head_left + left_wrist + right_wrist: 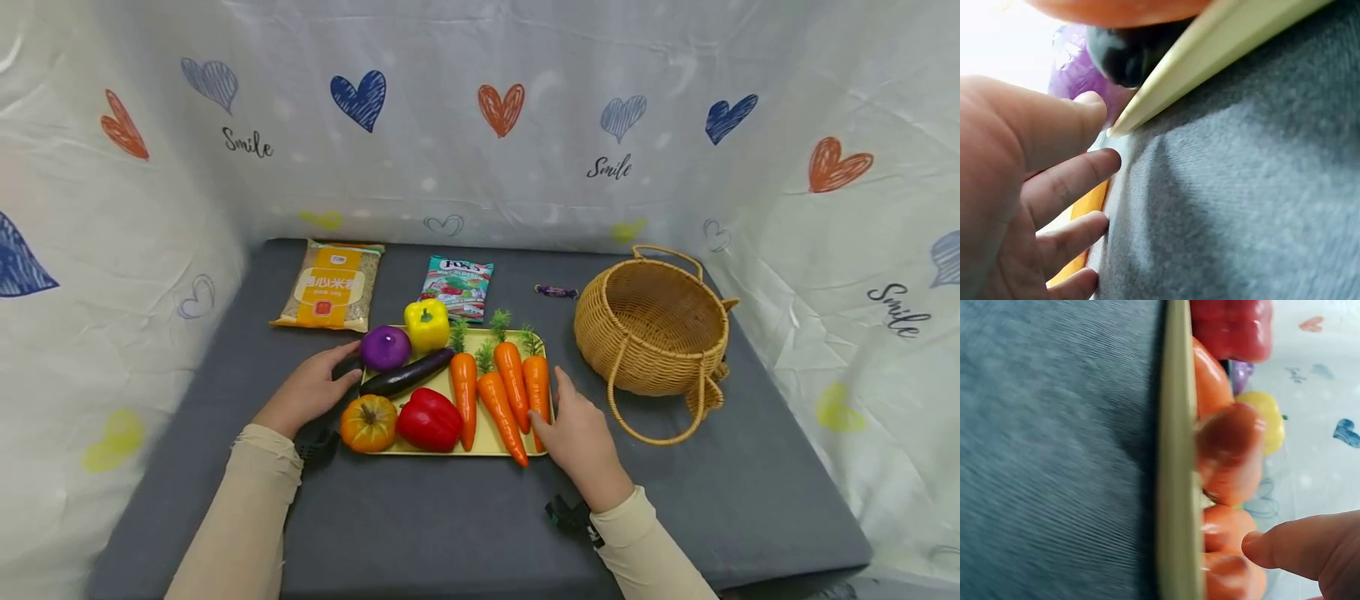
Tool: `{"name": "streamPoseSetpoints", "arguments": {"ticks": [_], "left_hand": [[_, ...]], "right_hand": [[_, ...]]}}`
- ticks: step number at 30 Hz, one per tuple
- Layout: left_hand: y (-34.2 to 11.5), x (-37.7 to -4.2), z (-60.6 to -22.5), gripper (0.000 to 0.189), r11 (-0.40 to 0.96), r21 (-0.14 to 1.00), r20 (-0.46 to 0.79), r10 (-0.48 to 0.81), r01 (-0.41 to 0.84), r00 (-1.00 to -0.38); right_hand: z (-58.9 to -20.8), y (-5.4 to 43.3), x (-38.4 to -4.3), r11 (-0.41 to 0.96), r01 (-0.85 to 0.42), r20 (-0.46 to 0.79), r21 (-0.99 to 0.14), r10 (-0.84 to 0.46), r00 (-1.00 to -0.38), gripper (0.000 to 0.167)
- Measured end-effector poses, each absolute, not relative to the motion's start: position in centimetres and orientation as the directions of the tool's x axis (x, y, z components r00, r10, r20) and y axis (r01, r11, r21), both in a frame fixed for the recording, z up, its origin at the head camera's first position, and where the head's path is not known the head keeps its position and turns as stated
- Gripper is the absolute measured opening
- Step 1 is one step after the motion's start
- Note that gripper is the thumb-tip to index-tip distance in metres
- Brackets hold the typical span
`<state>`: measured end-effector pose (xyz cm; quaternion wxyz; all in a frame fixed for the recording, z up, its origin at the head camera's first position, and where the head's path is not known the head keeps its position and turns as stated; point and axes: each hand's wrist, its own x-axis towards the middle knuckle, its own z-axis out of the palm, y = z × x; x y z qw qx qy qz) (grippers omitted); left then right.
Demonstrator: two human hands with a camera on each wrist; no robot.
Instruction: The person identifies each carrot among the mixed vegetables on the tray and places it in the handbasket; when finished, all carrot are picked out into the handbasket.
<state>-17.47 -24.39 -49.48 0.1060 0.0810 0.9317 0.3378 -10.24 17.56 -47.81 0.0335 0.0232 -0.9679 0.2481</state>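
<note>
A pale yellow tray (486,440) lies on the table, bearing several carrots (510,387), a red bell pepper (430,420), a yellow bell pepper (427,325), an eggplant (405,374), a round purple vegetable (386,347) and an orange pumpkin (368,423). At the tray's left end is my left hand (311,390), its fingers extended and spread in the left wrist view, the thumb near the purple vegetable. My right hand (583,442) is at the right end, thumb over the outer carrots. In the right wrist view the thumb (1285,547) reaches a carrot; the other fingers are mostly hidden.
Behind the tray lie a bag of grain (330,286), a teal candy bag (459,287) and a small purple-wrapped sweet (557,292). A wicker basket (626,367) stands to the right, its front handle resting on the grey table (435,525). Printed white curtains (435,183) surround the table.
</note>
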Motion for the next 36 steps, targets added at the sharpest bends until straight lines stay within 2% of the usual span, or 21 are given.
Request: {"name": "streamPoseSetpoints", "arguments": {"ticks": [4,8,12,18,25,36], "left_hand": [[-23.9,-17.9,-49.5,0.064,0.773,0.624,-0.127,0.246,0.115,-0.961],[-24.3,-17.9,-49.3,0.062,0.791,0.592,-0.103,0.262,0.152,-0.96],[-26.8,-15.8,-49.6,0.065,0.813,0.575,-0.121,0.201,0.096,-0.972],[-30.3,-12.9,-50.1,0.073,0.832,0.554,-0.14,0.134,0.035,-0.981],[-31.2,-12.4,-49.7,0.08,0.833,0.552,-0.155,0.116,0.011,-0.981],[-31.3,-12.7,-49.7,0.084,0.842,0.54,-0.165,0.094,-0.01,-0.982]], "right_hand": [[-48.4,17.5,-9.7,0.862,-0.027,0.072,-0.507,0.011,-0.997,0.096],[-48.7,16.6,-9.5,0.865,-0.014,0.112,-0.502,0.049,-0.993,0.094],[-49.0,14.2,-10.4,0.877,-0.081,0.152,-0.474,-0.009,-0.988,0.087],[-49.2,10.9,-11.9,0.916,-0.204,0.294,-0.346,-0.101,-0.951,0.071],[-49.3,9.6,-12.5,0.916,-0.199,0.233,-0.349,-0.121,-0.965,0.073],[-48.9,9.5,-12.8,0.895,-0.235,0.296,-0.379,-0.123,-0.947,0.063]]}}
